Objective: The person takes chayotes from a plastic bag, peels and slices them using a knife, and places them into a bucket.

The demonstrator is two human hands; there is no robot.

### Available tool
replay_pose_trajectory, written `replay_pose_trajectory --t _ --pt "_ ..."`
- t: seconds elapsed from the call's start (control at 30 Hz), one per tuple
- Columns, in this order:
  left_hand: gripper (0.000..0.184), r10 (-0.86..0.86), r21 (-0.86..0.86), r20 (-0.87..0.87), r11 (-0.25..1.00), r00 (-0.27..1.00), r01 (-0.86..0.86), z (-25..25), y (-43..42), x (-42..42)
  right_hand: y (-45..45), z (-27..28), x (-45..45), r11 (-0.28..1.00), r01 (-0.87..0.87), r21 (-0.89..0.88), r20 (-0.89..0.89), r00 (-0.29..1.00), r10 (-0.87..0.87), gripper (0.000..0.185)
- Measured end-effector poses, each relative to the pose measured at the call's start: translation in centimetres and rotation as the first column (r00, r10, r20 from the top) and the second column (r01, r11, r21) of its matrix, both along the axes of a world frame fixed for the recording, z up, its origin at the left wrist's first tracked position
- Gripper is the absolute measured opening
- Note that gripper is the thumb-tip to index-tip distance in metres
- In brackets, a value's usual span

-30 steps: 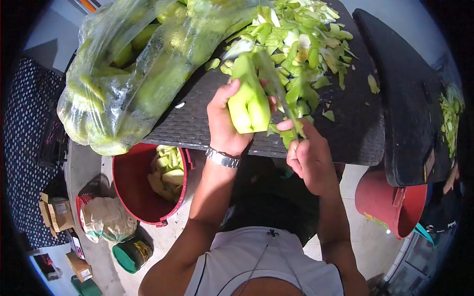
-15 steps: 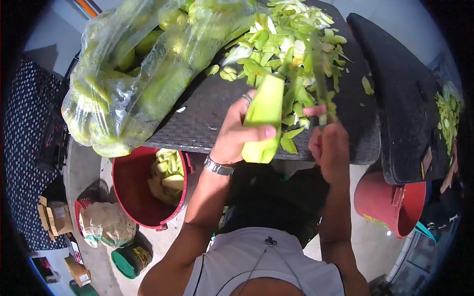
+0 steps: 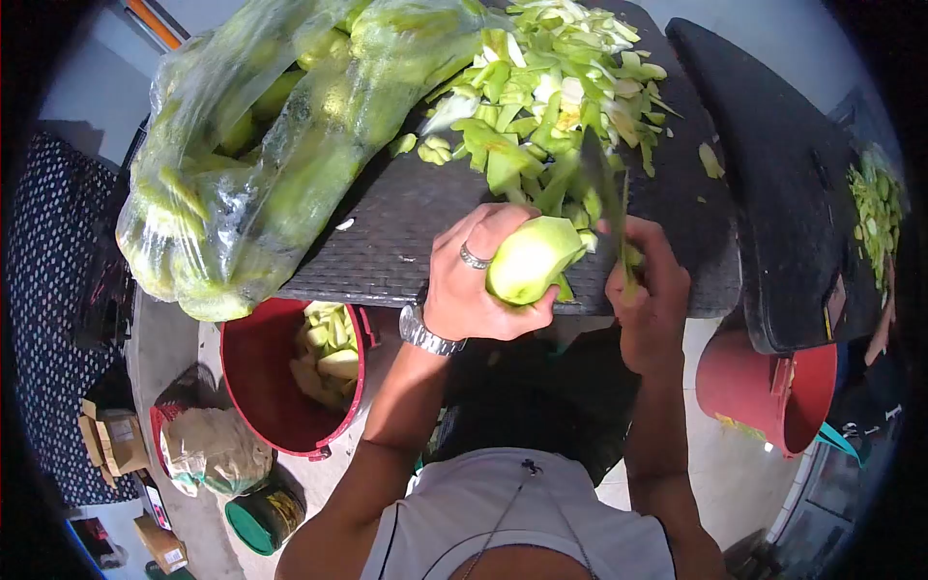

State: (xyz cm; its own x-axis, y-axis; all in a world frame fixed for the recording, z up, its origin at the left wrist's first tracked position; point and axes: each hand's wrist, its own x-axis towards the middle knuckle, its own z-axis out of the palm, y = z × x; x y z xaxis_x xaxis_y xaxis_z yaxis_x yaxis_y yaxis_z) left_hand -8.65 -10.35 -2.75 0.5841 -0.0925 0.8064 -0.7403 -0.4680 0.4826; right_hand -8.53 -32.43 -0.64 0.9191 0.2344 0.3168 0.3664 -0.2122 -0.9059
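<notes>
My left hand [image 3: 469, 290], with a ring and a metal watch, grips a peeled pale-green fruit [image 3: 534, 259], mango-like in shape, one rounded end turned toward me. To its right, my right hand [image 3: 650, 295] is closed around a knife [image 3: 597, 179], its blurred blade pointing away from me over the peelings. A thin green strip shows beside the blade near my fingers. Just beyond both hands, a pile of green and whitish peelings [image 3: 556, 87] covers part of the dark woven-textured table [image 3: 382, 227].
A clear plastic bag of green fruit [image 3: 280, 155] lies at the table's left. Below stands a red bucket [image 3: 261, 387] holding pale peeled pieces [image 3: 333, 338]. Another red bucket [image 3: 739, 387] is at right, beneath a black chair-like panel [image 3: 764, 193]. A sack [image 3: 215, 449] and green-lidded tub [image 3: 253, 522] sit at left.
The left hand has turned the fruit from upright, long side showing, to end-on toward me, and wrapped over it. The knife has swung slightly left; the right hand has moved little.
</notes>
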Motion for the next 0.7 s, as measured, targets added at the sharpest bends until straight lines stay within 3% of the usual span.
replay_pose_trajectory --t 0.1,0.17,0.23,0.3,0.37,0.43,0.53,0.6,0.67,0.7 --pt "0.074 0.021 0.02 0.036 1.0 0.999 -0.021 -0.8 0.1 0.5 0.0 2.0 -0.4 0.998 0.051 0.033 -0.12 0.992 -0.047 0.081" --pt "0.075 0.056 0.019 0.004 0.998 0.998 -0.056 -0.8 0.1 0.4 0.0 3.5 -0.5 0.978 0.082 0.192 -0.136 0.989 -0.056 0.089" --pt "0.077 0.075 0.013 -0.011 0.997 0.997 -0.074 -0.9 0.2 0.3 -0.1 4.1 -0.2 0.879 0.075 0.471 -0.036 0.997 -0.066 0.092" --pt "0.077 0.094 0.022 0.009 0.995 0.996 -0.094 -0.6 0.3 0.4 1.1 2.7 1.7 0.771 0.113 0.627 -0.243 0.968 0.056 0.09" --pt "0.077 0.115 0.037 0.003 0.993 0.993 -0.115 -0.6 0.3 0.0 1.5 1.5 4.0 0.751 0.123 0.649 -0.481 0.831 0.28 0.087" --pt "0.076 0.121 0.066 -0.022 0.991 0.992 -0.12 -0.4 0.6 0.0 0.9 1.6 6.0 0.811 0.044 0.584 -0.714 0.502 0.487 0.082" --pt "0.075 0.134 0.084 -0.018 0.988 0.991 -0.132 -0.2 0.8 0.0 0.6 3.5 3.2 0.97 -0.067 0.233 -0.511 0.84 0.181 0.078" --pt "0.07 0.175 0.102 -0.058 0.98 0.983 -0.168 -0.4 0.8 -0.6 1.8 4.1 1.2 0.99 -0.086 -0.111 -0.16 0.985 0.067 0.079" --pt "0.06 0.158 0.243 -0.044 0.96 0.986 -0.142 -1.6 1.3 -0.1 1.4 4.5 0.8 0.916 -0.154 -0.369 0.062 0.98 0.19 0.092" --pt "0.048 -0.145 -0.079 -0.214 0.988 0.966 0.131 -1.1 1.5 0.5 1.5 4.3 0.8 0.911 -0.159 -0.381 0.104 0.972 0.213 0.094"
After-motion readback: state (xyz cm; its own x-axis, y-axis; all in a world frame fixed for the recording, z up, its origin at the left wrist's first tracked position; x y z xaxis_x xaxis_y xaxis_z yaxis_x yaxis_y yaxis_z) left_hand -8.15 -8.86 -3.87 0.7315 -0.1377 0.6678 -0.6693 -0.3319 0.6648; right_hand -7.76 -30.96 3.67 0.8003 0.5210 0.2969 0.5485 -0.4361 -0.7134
